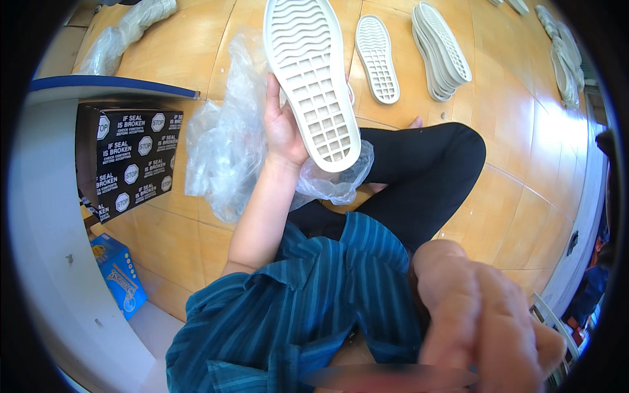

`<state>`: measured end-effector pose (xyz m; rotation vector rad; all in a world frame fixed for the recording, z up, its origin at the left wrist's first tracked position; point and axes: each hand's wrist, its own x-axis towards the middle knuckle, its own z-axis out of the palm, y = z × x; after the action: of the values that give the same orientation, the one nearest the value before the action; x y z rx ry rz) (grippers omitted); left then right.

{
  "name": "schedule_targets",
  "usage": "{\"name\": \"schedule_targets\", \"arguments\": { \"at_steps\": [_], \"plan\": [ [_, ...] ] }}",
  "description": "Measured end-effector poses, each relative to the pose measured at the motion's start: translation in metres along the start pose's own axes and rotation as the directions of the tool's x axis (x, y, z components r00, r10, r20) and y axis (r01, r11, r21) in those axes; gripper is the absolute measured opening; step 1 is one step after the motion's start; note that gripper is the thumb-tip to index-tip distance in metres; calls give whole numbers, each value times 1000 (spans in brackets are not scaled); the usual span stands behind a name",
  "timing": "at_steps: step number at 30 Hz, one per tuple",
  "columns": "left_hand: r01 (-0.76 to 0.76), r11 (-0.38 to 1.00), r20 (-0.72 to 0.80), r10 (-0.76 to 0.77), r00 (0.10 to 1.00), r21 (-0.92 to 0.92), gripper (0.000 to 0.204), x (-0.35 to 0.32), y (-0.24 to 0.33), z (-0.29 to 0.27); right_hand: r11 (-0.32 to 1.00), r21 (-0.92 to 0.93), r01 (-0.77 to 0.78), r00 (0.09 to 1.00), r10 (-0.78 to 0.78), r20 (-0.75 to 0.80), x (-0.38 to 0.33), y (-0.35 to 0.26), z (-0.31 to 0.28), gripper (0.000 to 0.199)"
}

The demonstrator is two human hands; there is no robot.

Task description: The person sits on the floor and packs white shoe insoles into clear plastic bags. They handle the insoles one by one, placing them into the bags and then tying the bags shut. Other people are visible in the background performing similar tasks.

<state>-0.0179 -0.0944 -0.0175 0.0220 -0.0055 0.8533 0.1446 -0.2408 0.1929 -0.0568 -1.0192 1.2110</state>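
Note:
My left hand (284, 134) is closed on a white shoe sole (314, 78), gripping its edge with the thumb along the left side. The sole's underside faces up, with wavy ridges at the far end and a square grid towards the near end. Large and blurred close to the camera, my right hand (491, 314) is raised at the lower right. Its fingers look bent, but their tips are not clear and no object shows in them. Crumpled clear plastic bags (226, 137) lie beneath and beside my left forearm.
Beyond my bent leg, a single white sole (378, 60) and a stack of soles (440, 52) lie on the tiled floor (498, 216). Plastic-wrapped bundles (121, 39) are at the far left. A black printed box (137, 160) and a blue box (120, 275) stand at left beside a pale panel (49, 216).

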Motion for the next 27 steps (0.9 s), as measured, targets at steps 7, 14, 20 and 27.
{"name": "schedule_targets", "arguments": {
  "at_steps": [7,14,20,27],
  "plan": [
    [-21,991,-70,30,997,129,84,4,0,-1,999,21,-34,999,34,-14,-6,0,8,17],
    [-60,996,-77,65,995,63,80,4,-2,3,999,28,-25,1000,25,-16,-9,4,8,17],
    [-74,997,-76,74,994,4,81,2,-2,5,998,60,25,999,-22,-34,0,9,3,18],
    [-69,981,-150,97,984,182,77,1,-2,5,991,112,79,995,-72,-64,8,11,13,18]
  ]
}}
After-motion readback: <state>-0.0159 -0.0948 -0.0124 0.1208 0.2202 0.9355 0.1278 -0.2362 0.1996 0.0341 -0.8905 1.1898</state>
